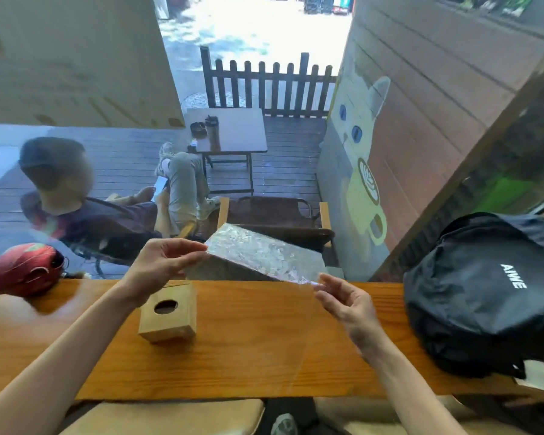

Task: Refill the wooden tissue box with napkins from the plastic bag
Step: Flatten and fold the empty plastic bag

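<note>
Hands (157, 265) (343, 304) (two), one bag (264, 254), one box (168, 315)

Plastic-wrapped napkin pack (264, 255) held tilted above upright wooden tissue box (169, 312).

The only writing that can be read is "AIWE", in white capital letters on the black backpack (484, 293) resting at the right end of the wooden counter (248, 356). The word runs sideways down the bag's front panel, tilted from where I stand. The painted cat on the wall carries a cup, but that shows only a latte pattern, no lettering.
</note>
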